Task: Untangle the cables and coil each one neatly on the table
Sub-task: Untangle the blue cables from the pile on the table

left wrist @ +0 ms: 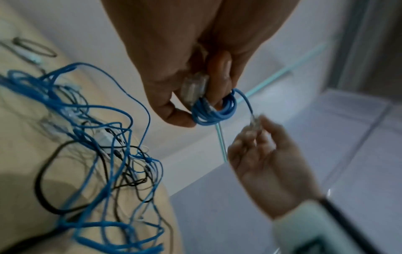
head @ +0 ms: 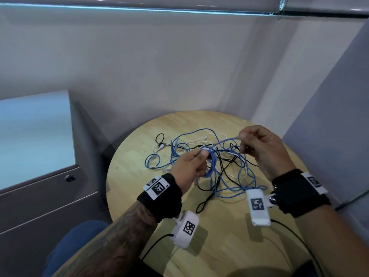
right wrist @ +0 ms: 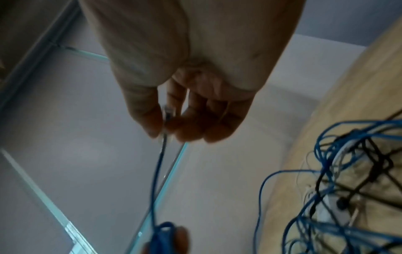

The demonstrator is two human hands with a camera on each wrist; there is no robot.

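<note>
Blue cable coil [left wrist: 214,110] is gripped in the left hand [head: 188,166]; the right hand [head: 259,144] pinches its clear plug [left wrist: 254,122]. The remaining tangle [head: 199,156] lies on the tabletop [head: 219,246] beneath both hands.

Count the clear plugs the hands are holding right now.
2: one clear plug pressed against the blue coil in the left hand; one pinched by the right hand. Others may hide in the tangle.
</note>
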